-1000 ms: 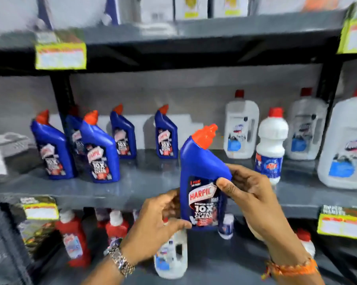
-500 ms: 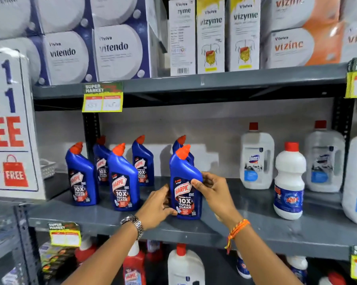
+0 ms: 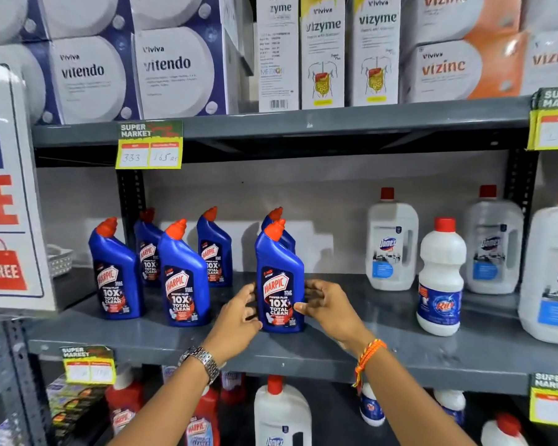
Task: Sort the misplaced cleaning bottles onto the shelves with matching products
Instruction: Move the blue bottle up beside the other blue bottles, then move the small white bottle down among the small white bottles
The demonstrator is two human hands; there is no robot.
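A blue Harpic bottle point(image 3: 279, 268) with an orange cap stands upright on the grey middle shelf point(image 3: 383, 346), directly in front of another blue Harpic bottle point(image 3: 287, 244). My left hand point(image 3: 237, 313) presses its lower left side. My right hand point(image 3: 330, 305) wraps its lower right side, thumb on the label. Several matching blue Harpic bottles point(image 3: 182, 278) stand to the left on the same shelf. A white Rin bottle point(image 3: 441, 278) with a red cap stands to the right, among clear Domex jugs point(image 3: 391, 243).
Boxes of Vitendo point(image 3: 171, 69), Vizyme and Vizinc fill the top shelf. A promotional sign point(image 3: 7, 194) hangs at the left edge. The lower shelf holds red Harpic bottles point(image 3: 203, 420) and a white Domex jug point(image 3: 282, 416). Bare shelf lies between the held bottle and the Domex jugs.
Both hands carried the blue Harpic bottle up and forward from in front of the shelf edge and set it upright on the middle shelf. The view rose toward the top shelf.
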